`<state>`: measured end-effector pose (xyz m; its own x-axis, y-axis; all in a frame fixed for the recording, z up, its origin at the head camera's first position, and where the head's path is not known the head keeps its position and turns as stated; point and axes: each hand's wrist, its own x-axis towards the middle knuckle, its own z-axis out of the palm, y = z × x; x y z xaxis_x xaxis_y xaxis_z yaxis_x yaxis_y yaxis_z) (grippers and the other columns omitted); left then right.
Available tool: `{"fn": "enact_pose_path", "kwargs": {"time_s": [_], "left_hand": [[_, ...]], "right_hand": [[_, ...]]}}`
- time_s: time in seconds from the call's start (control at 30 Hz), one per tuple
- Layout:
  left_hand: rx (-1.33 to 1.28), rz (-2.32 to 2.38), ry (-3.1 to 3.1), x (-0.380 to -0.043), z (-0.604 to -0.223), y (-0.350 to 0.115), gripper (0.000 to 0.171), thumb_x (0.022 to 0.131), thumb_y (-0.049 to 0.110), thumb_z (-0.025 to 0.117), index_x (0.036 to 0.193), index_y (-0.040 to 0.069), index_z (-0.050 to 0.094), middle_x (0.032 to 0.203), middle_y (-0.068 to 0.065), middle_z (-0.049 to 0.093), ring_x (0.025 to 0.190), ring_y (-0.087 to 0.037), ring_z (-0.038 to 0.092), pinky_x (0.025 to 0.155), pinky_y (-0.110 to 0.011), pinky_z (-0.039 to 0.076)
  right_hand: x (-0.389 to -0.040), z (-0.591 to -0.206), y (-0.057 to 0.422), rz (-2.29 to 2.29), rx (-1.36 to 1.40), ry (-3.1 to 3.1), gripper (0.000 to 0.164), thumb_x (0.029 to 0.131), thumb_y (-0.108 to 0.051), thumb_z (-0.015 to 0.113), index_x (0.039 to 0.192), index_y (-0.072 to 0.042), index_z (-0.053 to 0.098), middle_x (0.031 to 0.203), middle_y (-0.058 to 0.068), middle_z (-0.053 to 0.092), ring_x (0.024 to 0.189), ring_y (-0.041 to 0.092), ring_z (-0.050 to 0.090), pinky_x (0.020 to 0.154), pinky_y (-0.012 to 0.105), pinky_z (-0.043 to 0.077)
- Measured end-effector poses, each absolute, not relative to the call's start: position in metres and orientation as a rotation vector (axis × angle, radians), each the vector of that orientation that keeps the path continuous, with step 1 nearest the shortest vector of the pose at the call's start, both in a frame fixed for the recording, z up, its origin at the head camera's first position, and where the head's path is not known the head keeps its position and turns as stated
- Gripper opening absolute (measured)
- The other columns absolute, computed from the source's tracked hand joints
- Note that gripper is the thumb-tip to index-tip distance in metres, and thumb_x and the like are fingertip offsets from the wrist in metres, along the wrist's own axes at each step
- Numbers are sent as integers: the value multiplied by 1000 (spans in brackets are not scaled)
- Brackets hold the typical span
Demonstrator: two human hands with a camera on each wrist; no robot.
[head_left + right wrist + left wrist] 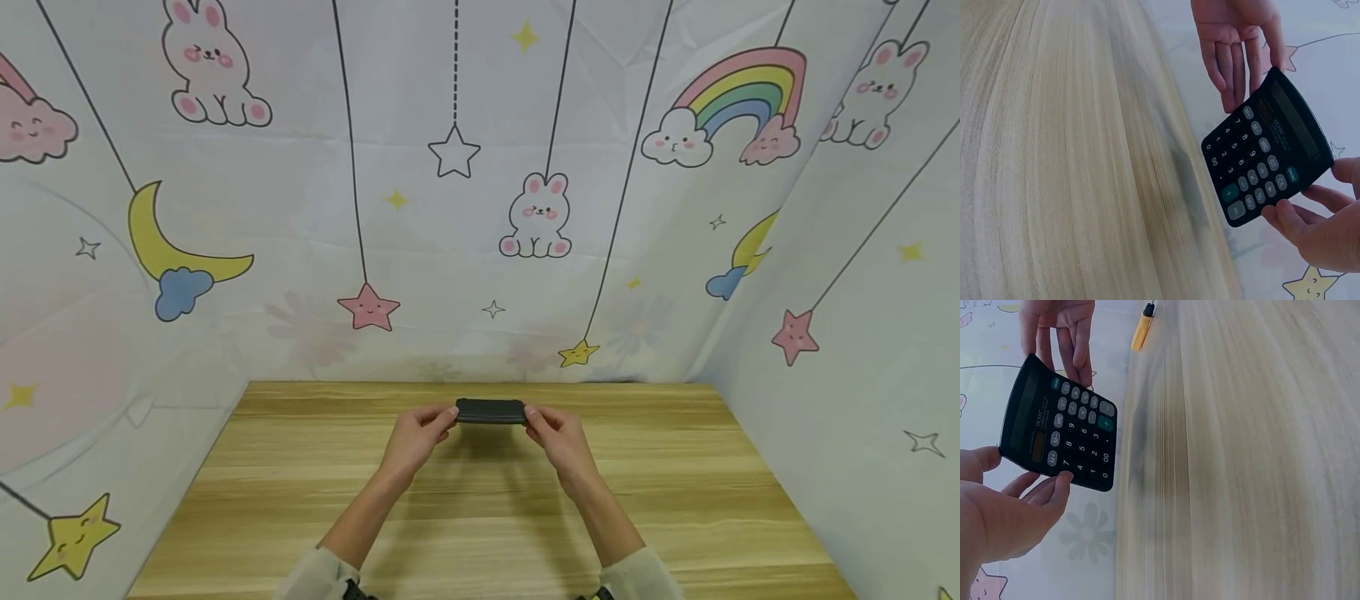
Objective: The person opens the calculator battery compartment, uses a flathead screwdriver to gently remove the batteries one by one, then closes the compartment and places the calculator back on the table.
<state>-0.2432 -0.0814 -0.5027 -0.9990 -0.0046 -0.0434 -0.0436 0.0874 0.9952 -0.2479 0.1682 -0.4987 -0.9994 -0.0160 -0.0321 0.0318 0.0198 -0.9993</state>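
A black calculator [491,411] is held up between both hands over the far part of the wooden table [480,517]. In the head view only its narrow edge and a dark face show. Its keys and display appear in the left wrist view, where the calculator [1063,425] stands tilted. My left hand [420,437] pinches one side edge between thumb and fingers. On the opposite side edge, my right hand [558,442] pinches with thumb and fingertips. The right wrist view shows the calculator [1266,147] with grey keys and two green ones.
A pale cloth wall [450,250] printed with rabbits, stars and rainbows rises behind the table and along both sides. An orange handle [1142,332] with a black collar shows at the top of the left wrist view. Soft shadows fall below the hands.
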Motion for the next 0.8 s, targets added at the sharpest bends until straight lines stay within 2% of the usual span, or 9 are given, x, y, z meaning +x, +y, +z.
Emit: {"fn": "enact_pose_path", "kwargs": {"time_s": [0.17, 0.4, 0.6, 0.8], "left_hand": [[-38, 2082, 2320, -242, -505, -82, 42, 103, 30, 73, 132, 0, 73, 127, -15, 73, 122, -40, 67, 101, -44, 56], [-3, 2049, 2387, -243, -512, -84, 38, 103, 26, 73, 132, 2, 74, 131, -16, 72, 116, -32, 71, 100, -48, 56], [-25, 2005, 2445, -242, -519, -81, 37, 101, 28, 76, 129, 3, 76, 127, -14, 74, 114, -28, 71, 97, -49, 57], [-30, 2018, 2460, -240, -519, -77, 36, 99, 24, 79, 127, 2, 77, 126, -15, 75, 115, -29, 72, 96, -46, 58]], "right_hand": [[-246, -502, 170, -2144, -27, 2237, 38, 108, -20, 65, 138, 4, 68, 145, 23, 61, 133, 35, 61, 108, 41, 51], [-245, -501, 173, -2029, -46, 2300, 38, 102, -18, 74, 137, -5, 71, 140, 15, 67, 130, 33, 61, 112, 55, 46], [-246, -501, 172, -2017, -40, 2332, 38, 99, -12, 77, 136, -3, 72, 135, 12, 70, 124, 29, 65, 107, 49, 51], [-243, -500, 171, -1999, -51, 2360, 39, 98, -7, 76, 136, 0, 71, 135, 17, 69, 124, 32, 65, 103, 45, 55]]}}
